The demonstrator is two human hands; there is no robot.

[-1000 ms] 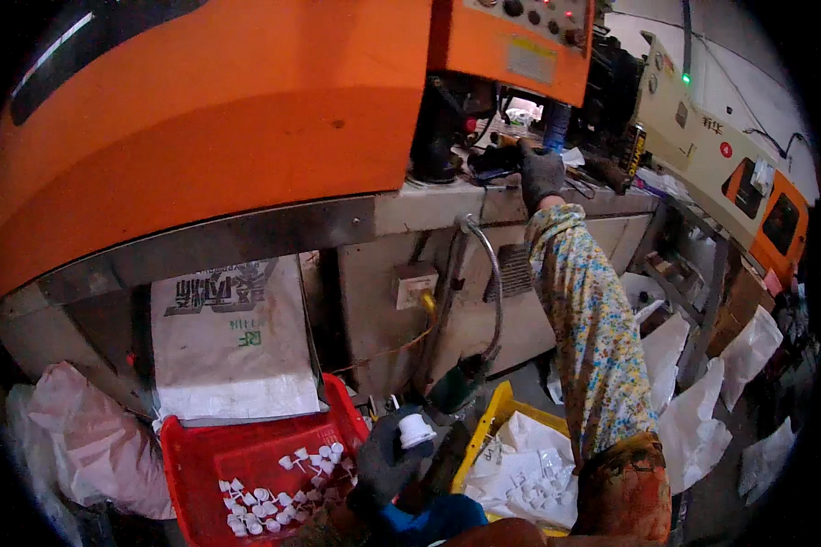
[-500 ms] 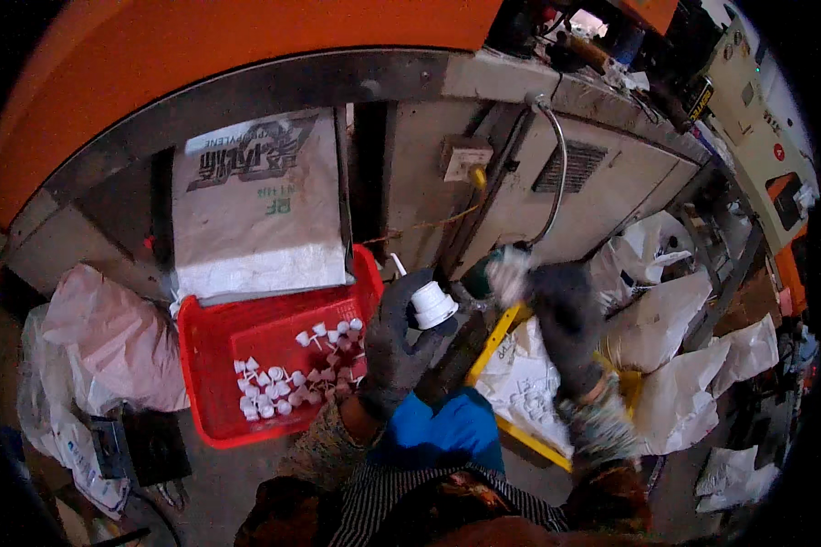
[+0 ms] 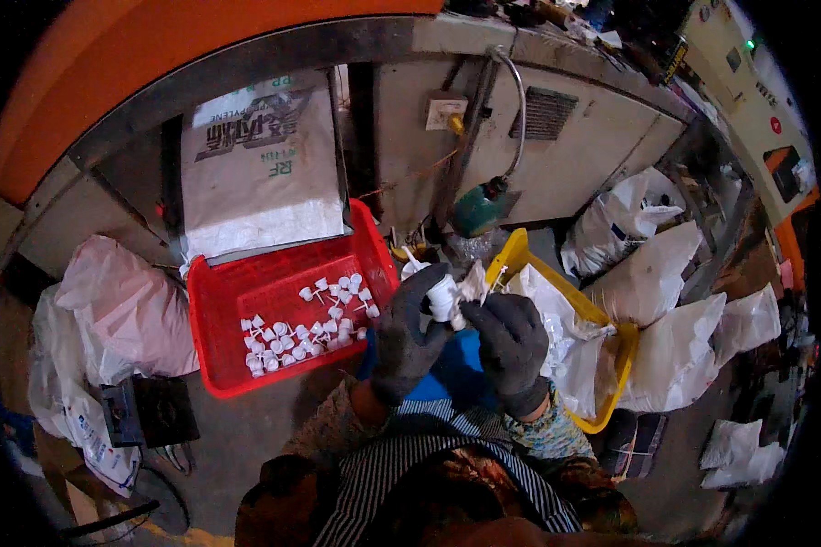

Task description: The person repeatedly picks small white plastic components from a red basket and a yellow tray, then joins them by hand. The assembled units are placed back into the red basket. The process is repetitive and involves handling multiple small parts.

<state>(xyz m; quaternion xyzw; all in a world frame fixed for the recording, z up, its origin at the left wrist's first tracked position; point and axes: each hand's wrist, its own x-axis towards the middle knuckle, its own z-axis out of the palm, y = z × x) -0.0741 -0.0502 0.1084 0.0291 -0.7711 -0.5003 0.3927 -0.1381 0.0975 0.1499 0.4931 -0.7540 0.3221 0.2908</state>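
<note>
In front of my body, my left hand (image 3: 405,345), in a dark grey glove, is closed around a white round plastic part with a thin stem (image 3: 442,297). My right hand (image 3: 511,345), gloved alike, pinches a crumpled whitish rag (image 3: 472,284) and presses it against the part's right side. The right fingertips are partly hidden behind the rag. To the left stands a red plastic basket (image 3: 208,351) with many similar white stemmed parts (image 3: 287,345) lying loose on its bottom. A yellow crate (image 3: 628,369) on the right holds white bags or sheeting (image 3: 579,356).
A printed woven sack (image 3: 260,182) hangs down behind the red basket. Behind my hands is a machine cabinet (image 3: 593,137) with a hose and a green bottle (image 3: 479,210). White sacks (image 3: 652,283) stand at right; pink and clear bags (image 3: 132,301) and a black box (image 3: 150,412) sit at left.
My right hand has swung left from above the yellow crate, bringing the rag onto the white part. My left hand keeps hold of the part. The whole view has shifted slightly.
</note>
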